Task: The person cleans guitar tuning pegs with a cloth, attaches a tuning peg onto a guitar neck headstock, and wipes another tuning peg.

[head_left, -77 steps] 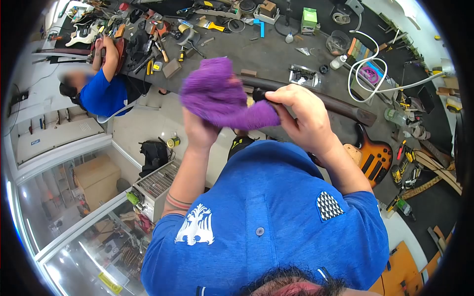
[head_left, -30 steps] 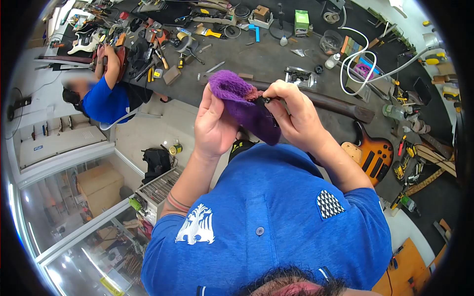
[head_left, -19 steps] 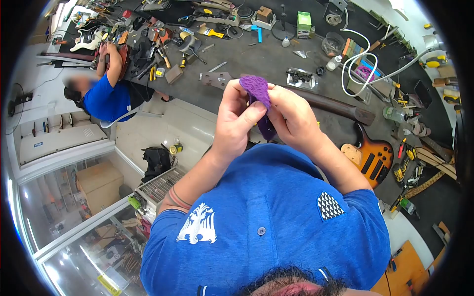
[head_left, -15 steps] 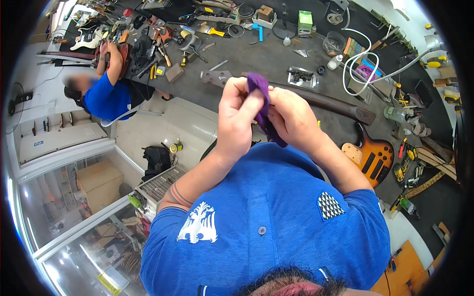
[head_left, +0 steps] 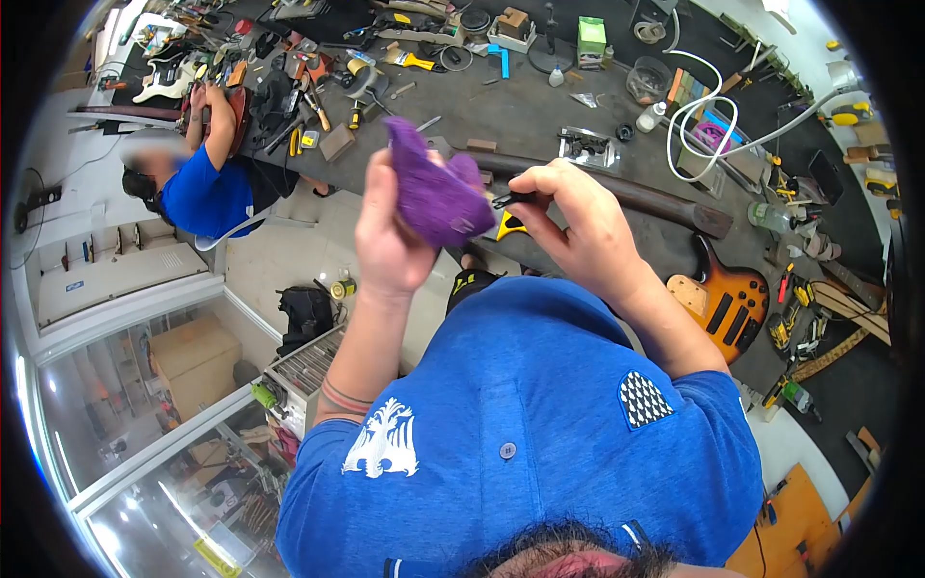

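Observation:
My left hand (head_left: 390, 236) is closed around a bunched purple cloth (head_left: 443, 202), which hangs over the fingers in front of my chest. To its right, my right hand (head_left: 578, 217) pinches a small black part (head_left: 513, 199) between thumb and forefinger, close beside the cloth's edge. The part's exact kind is too small to make out. Behind both hands, a dark guitar neck (head_left: 665, 200) lies along the bench, its far left end hidden by the cloth and hand.
On the dark bench (head_left: 424, 87) are a box of metal parts (head_left: 588, 147), a sanding block (head_left: 338, 143) and many tools. A sunburst guitar body (head_left: 723, 303) rests at right. A co-worker in blue (head_left: 207, 183) works at the far left. A white hose (head_left: 708, 116) loops at the back.
My hands have moved apart. The left went leftward with the cloth, now more spread out, while the right drew slightly right, with a small black part now visible in its pinch.

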The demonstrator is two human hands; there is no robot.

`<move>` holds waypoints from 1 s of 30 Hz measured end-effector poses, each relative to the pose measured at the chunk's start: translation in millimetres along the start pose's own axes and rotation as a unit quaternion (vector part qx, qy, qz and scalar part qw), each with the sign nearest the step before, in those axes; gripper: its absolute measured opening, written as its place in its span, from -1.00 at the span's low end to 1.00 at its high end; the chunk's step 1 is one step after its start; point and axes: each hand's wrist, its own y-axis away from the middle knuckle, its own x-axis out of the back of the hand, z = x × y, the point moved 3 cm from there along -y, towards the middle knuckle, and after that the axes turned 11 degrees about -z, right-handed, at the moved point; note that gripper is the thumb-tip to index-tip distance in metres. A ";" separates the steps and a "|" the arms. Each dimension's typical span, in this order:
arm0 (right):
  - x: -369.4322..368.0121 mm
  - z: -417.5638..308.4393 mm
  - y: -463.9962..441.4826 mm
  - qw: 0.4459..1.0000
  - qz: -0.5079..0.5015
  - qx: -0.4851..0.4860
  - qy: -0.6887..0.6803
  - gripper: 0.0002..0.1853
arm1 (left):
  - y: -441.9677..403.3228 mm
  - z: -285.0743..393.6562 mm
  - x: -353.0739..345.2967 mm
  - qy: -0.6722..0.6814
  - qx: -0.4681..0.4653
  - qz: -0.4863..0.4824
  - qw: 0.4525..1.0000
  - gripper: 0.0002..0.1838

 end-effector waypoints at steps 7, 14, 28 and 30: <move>-8.1 1.3 -1.9 0.993 -0.003 0.037 0.110 -0.64 | 6.4 -5.1 -30.2 -0.372 0.063 -0.058 0.924 -0.75; -0.6 3.0 -2.1 0.991 -0.095 -0.054 -0.074 -0.65 | 3.7 -4.5 -21.3 -0.192 0.115 -0.059 0.973 -0.86; -37.9 22.0 14.2 0.891 -0.060 -0.240 -0.380 -0.79 | 2.6 -5.9 -10.5 -0.613 -0.092 -0.122 0.775 -0.85; -27.8 12.0 4.4 0.981 -0.056 -0.066 -0.172 -0.74 | -0.6 -20.1 -1.7 -0.335 0.039 -0.002 0.941 -0.91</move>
